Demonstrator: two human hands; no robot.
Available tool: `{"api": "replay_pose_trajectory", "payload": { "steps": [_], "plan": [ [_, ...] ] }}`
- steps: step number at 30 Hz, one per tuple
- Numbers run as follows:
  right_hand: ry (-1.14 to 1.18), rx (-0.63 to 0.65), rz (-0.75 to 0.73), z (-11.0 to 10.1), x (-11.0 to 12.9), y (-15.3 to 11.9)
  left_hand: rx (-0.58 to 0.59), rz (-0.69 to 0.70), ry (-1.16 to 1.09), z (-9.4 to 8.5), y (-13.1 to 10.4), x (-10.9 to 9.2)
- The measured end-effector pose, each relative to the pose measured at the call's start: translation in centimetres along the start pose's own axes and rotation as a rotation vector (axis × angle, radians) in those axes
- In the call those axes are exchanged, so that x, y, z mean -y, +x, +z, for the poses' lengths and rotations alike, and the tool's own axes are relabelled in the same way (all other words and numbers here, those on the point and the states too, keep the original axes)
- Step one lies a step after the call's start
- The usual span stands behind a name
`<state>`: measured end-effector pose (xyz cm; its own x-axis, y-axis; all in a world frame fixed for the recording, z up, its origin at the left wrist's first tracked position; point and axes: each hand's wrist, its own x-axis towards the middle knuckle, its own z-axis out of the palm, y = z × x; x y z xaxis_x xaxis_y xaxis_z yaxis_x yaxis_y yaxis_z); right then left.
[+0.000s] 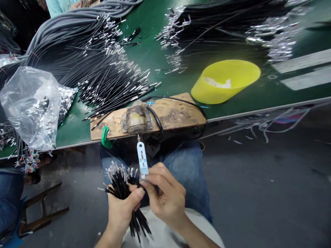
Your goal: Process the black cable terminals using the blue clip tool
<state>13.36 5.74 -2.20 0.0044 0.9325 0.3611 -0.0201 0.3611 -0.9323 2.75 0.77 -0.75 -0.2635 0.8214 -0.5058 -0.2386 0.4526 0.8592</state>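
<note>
My left hand (124, 207) is wrapped round a bundle of thin black cables (137, 222), their silvery stripped ends fanned upward. Beside it, my right hand (164, 194) pinches a cable's pale end (143, 176) at the lower tip of a light-blue slotted tool (142, 159); the fingers partly hide this contact. That tool sits on the shaft of a small motor (136, 119), which is fixed to a worn wooden board (179, 112) at the table edge. A green clamp (106, 137) grips the board's left end.
Piles of cut black cables (115, 77) and long grey cables (77, 12) lie on the green table (149, 47). A clear plastic bag (30, 105) stands left, a yellow tub (221, 91) right. Another person's hands (84, 0) appear at the far side. A wooden stool (43, 208) stands lower left.
</note>
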Motion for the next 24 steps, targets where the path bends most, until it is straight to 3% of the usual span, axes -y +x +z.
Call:
{"api": "replay_pose_trajectory", "payload": {
  "steps": [2, 6, 8, 11, 15, 19, 24],
  "plan": [
    [0.083, 0.097, 0.024, -0.3, -0.2, 0.3, 0.006, -0.007, 0.005, -0.2, 0.0, -0.1],
    [0.616, 0.505, 0.504, -1.2, -0.9, 1.9, 0.004, 0.053, 0.043, -0.6, 0.3, -0.4],
    [0.762, 0.589, 0.707, -1.5, -1.2, 2.7, -0.016, 0.115, 0.071, -0.7, 0.4, -0.5],
    [0.736, 0.474, 0.838, -1.6, -1.3, 4.1, -0.063, 0.187, 0.120, -0.8, 0.4, -0.6],
    [0.646, 0.229, 0.755, -1.1, -0.3, 6.1, -0.148, 0.252, 0.182, -0.9, -0.4, -1.0],
    [0.671, 0.255, 0.767, 0.0, 1.0, 7.2, -0.214, 0.311, 0.212, -0.6, -0.5, -1.8],
    [0.834, 0.210, 0.804, 1.0, 1.0, 6.8, -0.216, 0.324, 0.226, 0.3, 0.2, -2.6]
  ]
}}
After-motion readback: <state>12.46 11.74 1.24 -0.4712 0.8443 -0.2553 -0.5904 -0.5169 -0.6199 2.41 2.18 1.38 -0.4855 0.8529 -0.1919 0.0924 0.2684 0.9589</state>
